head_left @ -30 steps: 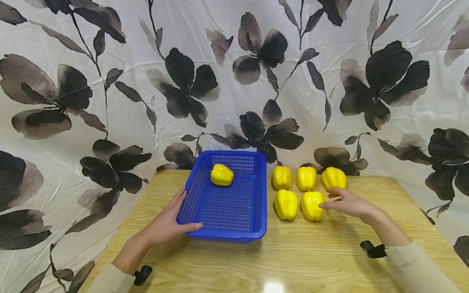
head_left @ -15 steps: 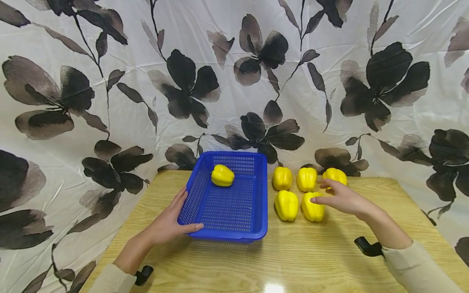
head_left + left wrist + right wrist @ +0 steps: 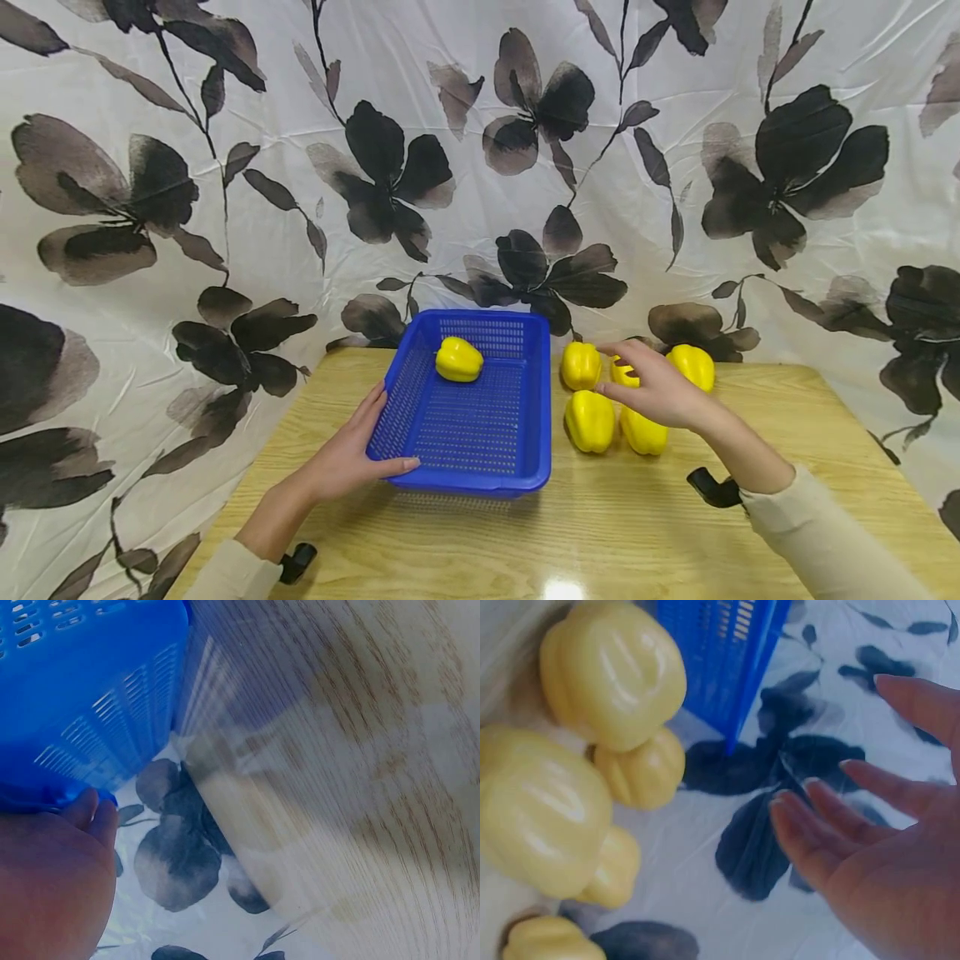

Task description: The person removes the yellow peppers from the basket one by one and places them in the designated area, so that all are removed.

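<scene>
A blue perforated plastic basket (image 3: 544, 408) stands on the table, with one yellow bell pepper (image 3: 459, 360) lying inside near its back left. My left hand (image 3: 341, 458) grips the basket's near left corner, thumb over the front rim and fingers along the left side. To the basket's right, several more yellow bell peppers (image 3: 590, 422) stand in two rows. Above them hovers my right hand (image 3: 660, 390), fingers spread and holding nothing. It partly hides the middle back pepper (image 3: 624, 372) and the front right pepper (image 3: 645, 433). In the right wrist view its fingers (image 3: 817, 832) are apart from the peppers.
The light wooden table (image 3: 615, 525) ends at the back against a white curtain (image 3: 420, 50) with dark printed flowers. A black wrist camera (image 3: 716, 487) is worn at my right wrist, another camera (image 3: 297, 563) at my left.
My right hand has moved left, from beside the front right pepper to above the middle of the group. The left hand, basket and peppers stay in place.
</scene>
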A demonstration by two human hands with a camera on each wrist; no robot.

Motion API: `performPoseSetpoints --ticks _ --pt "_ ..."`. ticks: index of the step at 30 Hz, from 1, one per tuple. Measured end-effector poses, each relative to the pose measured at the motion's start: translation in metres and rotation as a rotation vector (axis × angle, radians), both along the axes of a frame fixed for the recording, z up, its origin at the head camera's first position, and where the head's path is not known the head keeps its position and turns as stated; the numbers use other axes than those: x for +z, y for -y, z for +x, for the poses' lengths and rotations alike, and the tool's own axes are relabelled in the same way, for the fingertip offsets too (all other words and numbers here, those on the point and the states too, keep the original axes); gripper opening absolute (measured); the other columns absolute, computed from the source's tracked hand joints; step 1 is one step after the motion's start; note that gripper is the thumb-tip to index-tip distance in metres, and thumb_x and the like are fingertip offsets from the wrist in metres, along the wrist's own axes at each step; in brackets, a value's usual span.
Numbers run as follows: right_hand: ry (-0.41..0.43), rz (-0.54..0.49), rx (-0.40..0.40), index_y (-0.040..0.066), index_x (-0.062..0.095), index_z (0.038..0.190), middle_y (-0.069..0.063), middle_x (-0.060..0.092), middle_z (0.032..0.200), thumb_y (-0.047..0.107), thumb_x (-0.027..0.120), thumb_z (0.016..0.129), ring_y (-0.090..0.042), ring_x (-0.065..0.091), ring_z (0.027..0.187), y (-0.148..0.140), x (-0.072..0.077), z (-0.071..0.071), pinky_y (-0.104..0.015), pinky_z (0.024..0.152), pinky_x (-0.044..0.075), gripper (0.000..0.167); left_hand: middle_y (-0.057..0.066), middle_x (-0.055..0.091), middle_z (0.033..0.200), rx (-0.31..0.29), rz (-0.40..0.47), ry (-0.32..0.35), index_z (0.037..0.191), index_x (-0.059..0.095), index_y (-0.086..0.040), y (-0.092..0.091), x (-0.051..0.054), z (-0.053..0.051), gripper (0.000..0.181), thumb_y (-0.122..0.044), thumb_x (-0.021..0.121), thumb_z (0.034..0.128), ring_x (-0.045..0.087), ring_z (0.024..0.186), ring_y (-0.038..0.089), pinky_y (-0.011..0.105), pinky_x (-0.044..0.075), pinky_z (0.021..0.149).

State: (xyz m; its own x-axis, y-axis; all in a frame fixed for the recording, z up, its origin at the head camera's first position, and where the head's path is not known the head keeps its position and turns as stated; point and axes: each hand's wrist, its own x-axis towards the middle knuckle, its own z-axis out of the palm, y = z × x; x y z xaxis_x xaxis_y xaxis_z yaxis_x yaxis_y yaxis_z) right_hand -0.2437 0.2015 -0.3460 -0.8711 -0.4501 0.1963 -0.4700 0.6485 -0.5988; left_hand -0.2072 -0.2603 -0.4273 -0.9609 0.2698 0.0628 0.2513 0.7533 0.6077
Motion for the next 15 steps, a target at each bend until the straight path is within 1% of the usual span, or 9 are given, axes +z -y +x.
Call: performPoseSetpoints --ticks 2,7,11,15 --pt "-0.057 0.012 0.023 0.002 0.054 0.143 -0.021 0.054 0.143 0.025 0.071 0.097 -0.044 0.055 0.125 0.009 0.001 -0.003 -0.060 0.101 0.048 0.054 0.009 0.000 0.172 -0.001 0.000 0.003 0.165 0.005 -0.010 0.000 0.000 0.000 0.127 -0.065 0.078 0.0789 0.019 0.153 0.044 0.069 0.028 0.114" --pt "-0.126 0.049 0.096 0.004 0.055 0.144 -0.018 0.054 0.144 0.024 0.073 0.095 -0.040 0.053 0.130 0.039 0.009 -0.012 -0.061 0.107 0.043 0.056 0.009 -0.001 0.172 0.007 -0.015 0.002 0.166 0.005 -0.010 0.000 0.000 -0.001 0.127 -0.067 0.078 0.0787 0.019 0.153 0.044 0.069 0.027 0.114" --pt "-0.144 0.100 0.154 0.004 0.053 0.146 -0.016 0.054 0.144 0.027 0.073 0.095 -0.036 0.052 0.132 0.067 0.020 -0.018 -0.057 0.109 0.043 0.059 0.008 -0.001 0.172 0.008 -0.025 0.001 0.165 0.005 -0.008 0.000 0.002 0.000 0.127 -0.066 0.078 0.0789 0.017 0.154 0.043 0.069 0.026 0.115" --pt "-0.120 0.142 0.206 0.004 0.051 0.148 -0.016 0.051 0.146 0.029 0.072 0.095 -0.035 0.052 0.133 0.093 0.028 -0.027 -0.054 0.110 0.043 0.062 0.008 -0.001 0.173 0.000 -0.021 0.006 0.165 0.004 -0.008 0.000 0.000 0.001 0.127 -0.065 0.078 0.0793 0.016 0.154 0.043 0.068 0.025 0.116"
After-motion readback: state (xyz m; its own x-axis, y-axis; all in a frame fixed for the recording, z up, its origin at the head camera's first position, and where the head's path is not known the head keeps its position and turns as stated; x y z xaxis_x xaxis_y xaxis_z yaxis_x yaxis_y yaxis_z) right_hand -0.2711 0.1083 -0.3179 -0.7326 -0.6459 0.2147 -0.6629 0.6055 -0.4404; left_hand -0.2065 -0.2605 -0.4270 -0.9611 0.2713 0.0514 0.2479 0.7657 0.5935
